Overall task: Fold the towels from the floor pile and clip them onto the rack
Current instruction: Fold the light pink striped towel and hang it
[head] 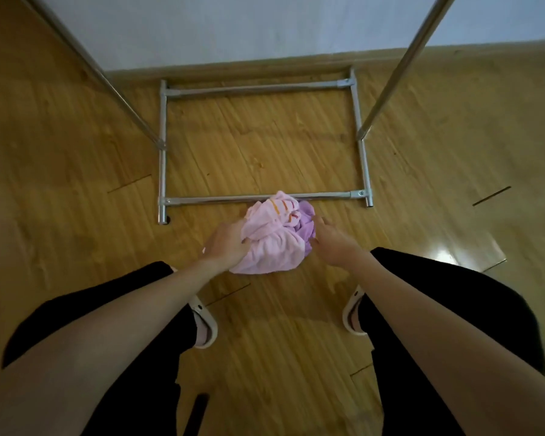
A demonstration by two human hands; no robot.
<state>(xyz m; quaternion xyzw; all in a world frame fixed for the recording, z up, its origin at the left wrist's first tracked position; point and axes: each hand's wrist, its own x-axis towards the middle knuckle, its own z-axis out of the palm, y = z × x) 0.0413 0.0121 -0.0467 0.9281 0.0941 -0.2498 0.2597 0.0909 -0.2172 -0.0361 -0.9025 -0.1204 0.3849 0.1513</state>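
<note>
Nearest the camera, two bare forearms reach forward and down from the bottom corners, over legs in black trousers. Below them, on either side of a strip of wooden floor, stand two feet in pale slippers: the left slipper and the right slipper.

A little farther out, both hands meet at a bundle of towels lying crumpled on the floor. The left hand sits on the left side of the pink towel, with its fingers curled into the cloth, gripping it. The right hand comes in from the right, fingers stretched forward and relaxed, their tips touching the purple towel that shows at the far right of the bundle; whether it pinches any cloth cannot be told. The pink towel has orange stripes near its far edge and covers most of the purple one.

The far edge of the bundle touches or overlaps the near bar of the rack, a silver metal frame whose rectangular base lies flat on the floor. The base runs away to a far bar close to the skirting. Two slanted metal poles rise from its side bars, one going up to the left and one up to the right, out of view at the top. Beyond the rack stands a pale wall.
</note>
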